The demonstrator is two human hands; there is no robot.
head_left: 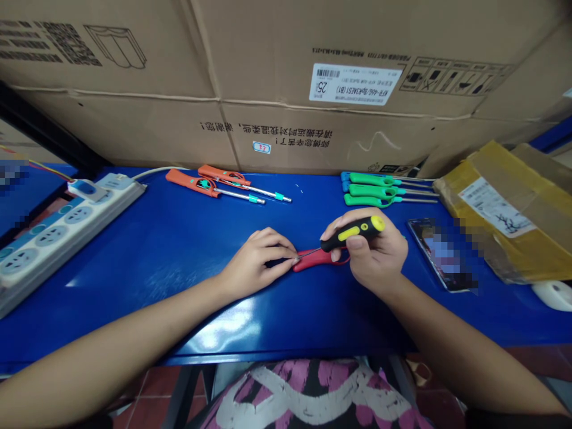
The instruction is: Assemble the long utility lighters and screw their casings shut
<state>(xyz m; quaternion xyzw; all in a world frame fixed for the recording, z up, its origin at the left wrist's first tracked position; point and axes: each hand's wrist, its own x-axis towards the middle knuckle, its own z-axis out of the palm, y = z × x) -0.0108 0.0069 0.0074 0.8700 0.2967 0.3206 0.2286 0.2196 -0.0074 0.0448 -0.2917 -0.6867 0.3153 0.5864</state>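
Observation:
On the blue table lies a red stick lighter (pixel 315 259), its handle end to the left and its far part hidden behind my right hand. The fingertips of my left hand (pixel 261 262) are pinched together at that handle end. My right hand (pixel 379 256) is wrapped round the black-and-yellow handle of a screwdriver (pixel 353 232). The thin shaft slants down to the left along the lighter, and its tip meets the lighter's end beside my left fingertips. Whether the tip sits in a screw or a seam I cannot make out.
Two orange lighters (pixel 192 183) lie at the back left, several green lighters (pixel 369 190) at the back right. A phone (pixel 442 253) and a yellow-taped parcel (pixel 500 208) are to the right. A power strip (pixel 58 232) stands left; a cardboard box (pixel 277 71) walls the back.

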